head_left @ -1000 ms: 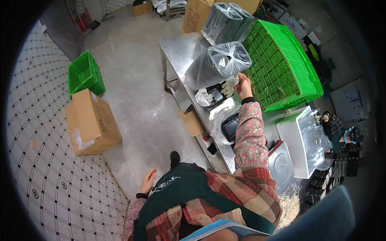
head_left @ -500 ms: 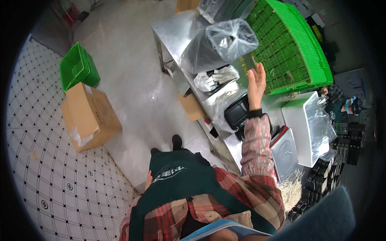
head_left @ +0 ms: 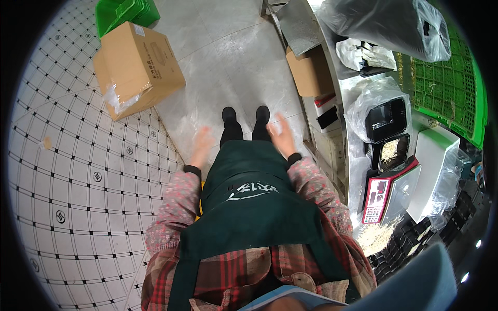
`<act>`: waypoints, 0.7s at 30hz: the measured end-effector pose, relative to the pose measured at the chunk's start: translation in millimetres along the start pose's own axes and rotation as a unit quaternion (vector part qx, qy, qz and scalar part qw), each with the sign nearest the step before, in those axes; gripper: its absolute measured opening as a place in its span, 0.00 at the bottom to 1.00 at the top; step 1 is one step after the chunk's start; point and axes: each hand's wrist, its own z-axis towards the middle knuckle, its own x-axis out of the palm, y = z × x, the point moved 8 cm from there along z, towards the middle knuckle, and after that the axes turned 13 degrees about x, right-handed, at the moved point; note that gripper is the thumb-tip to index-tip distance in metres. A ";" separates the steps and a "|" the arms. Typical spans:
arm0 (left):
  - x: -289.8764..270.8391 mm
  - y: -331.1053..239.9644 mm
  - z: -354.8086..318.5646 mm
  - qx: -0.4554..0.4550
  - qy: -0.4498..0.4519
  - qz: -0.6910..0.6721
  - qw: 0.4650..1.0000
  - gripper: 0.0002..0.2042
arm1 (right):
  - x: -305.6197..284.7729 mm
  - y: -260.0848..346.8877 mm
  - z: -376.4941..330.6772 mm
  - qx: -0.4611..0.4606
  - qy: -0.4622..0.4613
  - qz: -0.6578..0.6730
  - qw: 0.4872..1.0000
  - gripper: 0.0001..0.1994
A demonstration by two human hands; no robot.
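Both of my hands are held out in front of the dark green apron [head_left: 249, 207], above the floor, and hold nothing. My left hand [head_left: 201, 146] is blurred by motion, with its fingers stretched forward. My right hand [head_left: 281, 136] has its fingers apart and is nearest the metal table's edge, touching nothing. On the table to my right lie black plastic trays [head_left: 386, 120] in a clear bag. Below them is another black tray [head_left: 392, 150] with pale shreds in it. A red scale [head_left: 377, 199] with a metal plate sits beside that tray.
A cardboard box [head_left: 137, 70] and green crates [head_left: 124, 13] stand on the left floor. White gloves [head_left: 365, 54], a large plastic-wrapped bundle [head_left: 384, 23], a white bin [head_left: 433, 171] and a green mesh crate [head_left: 451, 83] are at the right. Pale shreds [head_left: 377, 237] lie near the scale.
My right hand has drawn back from above the table to in front of my apron. My left hand has come up into view. My view has turned toward the table's near end.
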 end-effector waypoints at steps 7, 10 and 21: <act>-22.6 90.0 -109.9 -0.111 0.407 0.283 0.862 0.29 | -31.2 -211.9 -62.3 0.096 0.243 -0.490 0.832 0.27; -188.8 142.5 -156.5 -0.390 0.393 0.503 0.664 0.30 | -128.9 -281.5 -34.4 0.297 0.232 -0.561 0.737 0.22; 12.7 66.1 -78.5 0.016 0.372 0.193 0.908 0.31 | 156.9 -50.1 -76.3 0.051 0.443 -0.160 0.880 0.19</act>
